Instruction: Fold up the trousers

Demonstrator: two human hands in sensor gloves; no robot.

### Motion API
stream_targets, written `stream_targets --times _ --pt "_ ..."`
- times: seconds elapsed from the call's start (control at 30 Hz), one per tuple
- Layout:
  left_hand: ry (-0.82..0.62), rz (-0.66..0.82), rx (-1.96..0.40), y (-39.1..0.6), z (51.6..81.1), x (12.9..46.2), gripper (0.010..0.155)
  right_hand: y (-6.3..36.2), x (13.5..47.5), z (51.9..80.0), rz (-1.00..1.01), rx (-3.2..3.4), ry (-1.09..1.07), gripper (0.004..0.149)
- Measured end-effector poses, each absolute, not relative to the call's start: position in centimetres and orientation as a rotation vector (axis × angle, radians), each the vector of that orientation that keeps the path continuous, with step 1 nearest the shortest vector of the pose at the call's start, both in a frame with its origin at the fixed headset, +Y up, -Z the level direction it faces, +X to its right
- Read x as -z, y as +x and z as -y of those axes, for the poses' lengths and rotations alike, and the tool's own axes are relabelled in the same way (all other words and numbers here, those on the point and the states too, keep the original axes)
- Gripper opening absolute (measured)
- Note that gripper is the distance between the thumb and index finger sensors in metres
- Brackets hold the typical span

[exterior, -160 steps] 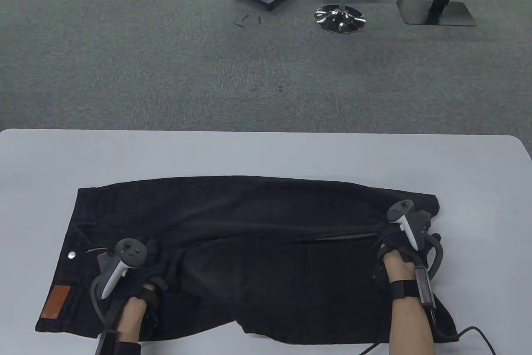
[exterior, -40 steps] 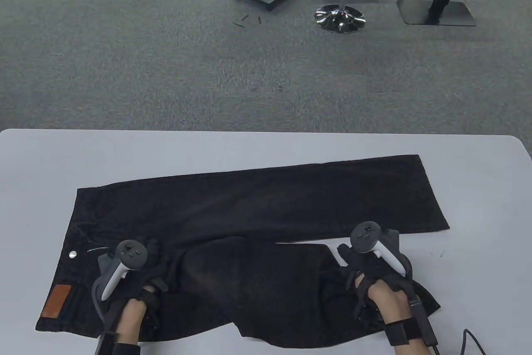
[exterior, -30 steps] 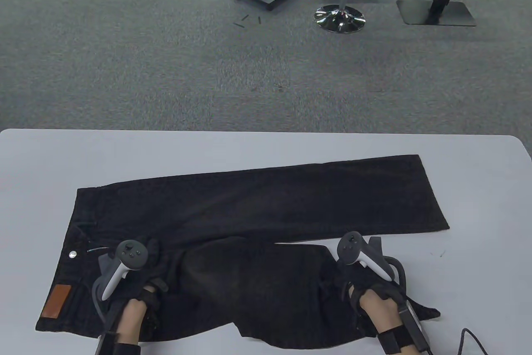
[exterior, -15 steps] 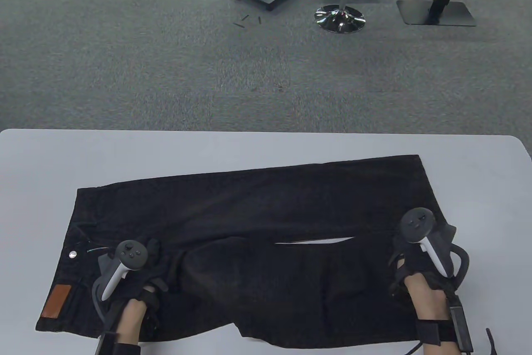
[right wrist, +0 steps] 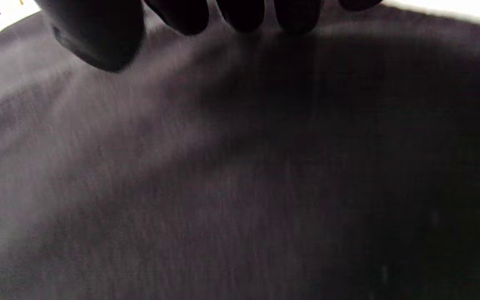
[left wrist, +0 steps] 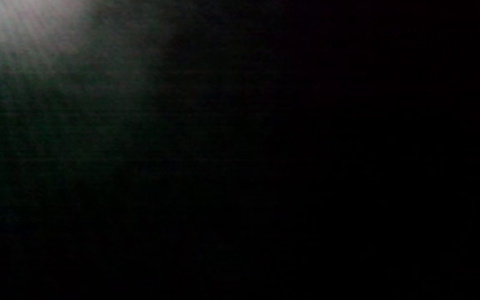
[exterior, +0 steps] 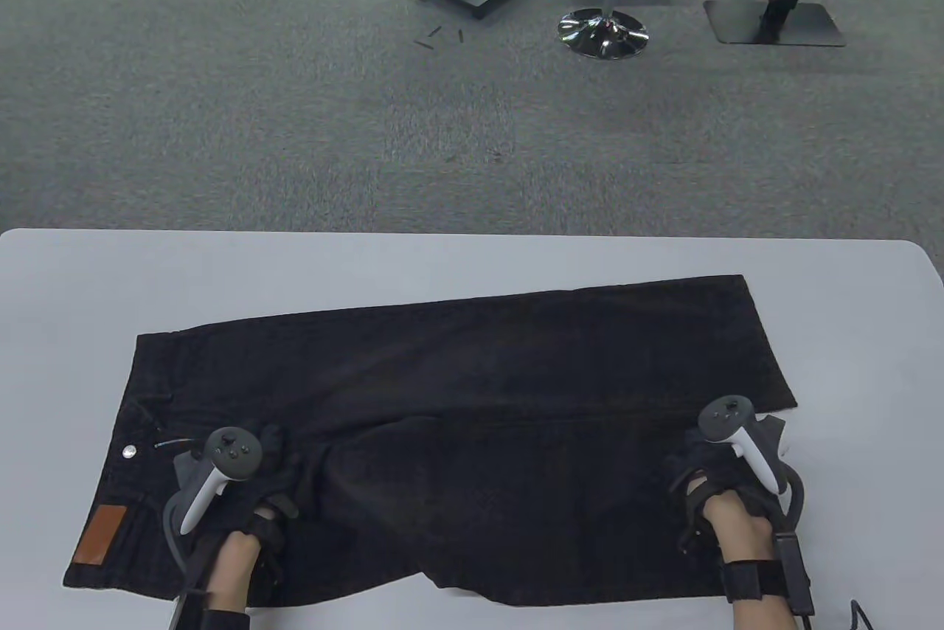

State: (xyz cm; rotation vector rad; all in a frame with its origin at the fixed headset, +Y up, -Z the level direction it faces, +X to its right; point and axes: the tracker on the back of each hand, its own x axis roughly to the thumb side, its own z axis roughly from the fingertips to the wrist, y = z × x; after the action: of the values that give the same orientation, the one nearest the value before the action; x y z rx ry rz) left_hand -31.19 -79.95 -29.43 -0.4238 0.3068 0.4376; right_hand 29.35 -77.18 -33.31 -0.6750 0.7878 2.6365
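White table (exterior: 472,268) sitting under black trousers (exterior: 457,394), our left hand (exterior: 243,490) pressing flat near the waistband, right hand (exterior: 726,471) resting open-fingered on the leg hem, fingertips (right wrist: 240,14) touching cloth

Left wrist view near-black, nothing legible; right hand (exterior: 726,471) fingertips (right wrist: 240,14) cropped at top edge; trousers (right wrist: 240,166) blurred; left hand (exterior: 243,482) fingers obscured by tracker.

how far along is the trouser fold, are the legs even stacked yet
Done: the black trousers lie flat on the table, both legs spread side by side. In hand: the left hand rests near the waistband, and the right hand rests on the near leg's hem end. Left: no fold shows yet; the legs are not stacked.
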Motion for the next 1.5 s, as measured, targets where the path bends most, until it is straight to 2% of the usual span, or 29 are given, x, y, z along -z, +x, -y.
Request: stream_targets --times 0.3,0.37,0.47,0.6,0.67,0.77,0.97,1.03,1.1,1.2,1.5 --pt "-0.383 -0.290 -0.449 -30.9 79.3 29.1 0.072 33.2 34.1 78.0 -0.809 -2.600 -0.984 0.073" --pt "-0.394 -0.298 -0.431 -30.6 79.2 29.0 0.072 33.4 34.2 78.1 -0.833 -2.628 -1.053 0.076" --pt "-0.403 -0.319 -0.374 -30.0 78.6 29.0 0.073 32.8 34.6 78.1 -0.764 -2.647 -1.076 0.078" --pt "-0.443 -0.341 -0.326 -28.9 77.9 29.0 0.075 29.8 35.8 77.7 -0.627 -2.686 -0.855 0.078" --pt "-0.488 -0.363 -0.347 -28.7 78.4 29.2 0.075 27.7 36.6 77.8 -0.586 -2.650 -0.653 0.076" --pt "-0.549 -0.369 -0.373 -28.8 79.3 29.5 0.077 25.3 37.8 78.1 -0.582 -2.627 -0.488 0.074" --pt "-0.534 -0.364 -0.368 -30.5 80.0 30.5 0.078 25.8 38.3 80.3 -0.726 -2.631 -0.548 0.073" --pt "-0.514 -0.355 -0.368 -31.0 80.1 30.9 0.077 25.7 38.1 80.1 -0.653 -2.657 -0.567 0.073" --pt "-0.509 -0.348 -0.369 -31.5 80.2 31.3 0.076 25.5 37.8 79.8 -0.691 -2.709 -0.555 0.074" --pt "-0.507 -0.339 -0.370 -32.0 80.2 31.8 0.076 24.9 37.5 79.7 -0.619 -2.740 -0.542 0.074" --pt "-0.458 -0.307 -0.367 -32.0 79.6 31.5 0.075 25.2 37.2 79.7 -0.573 -2.674 -0.489 0.074"
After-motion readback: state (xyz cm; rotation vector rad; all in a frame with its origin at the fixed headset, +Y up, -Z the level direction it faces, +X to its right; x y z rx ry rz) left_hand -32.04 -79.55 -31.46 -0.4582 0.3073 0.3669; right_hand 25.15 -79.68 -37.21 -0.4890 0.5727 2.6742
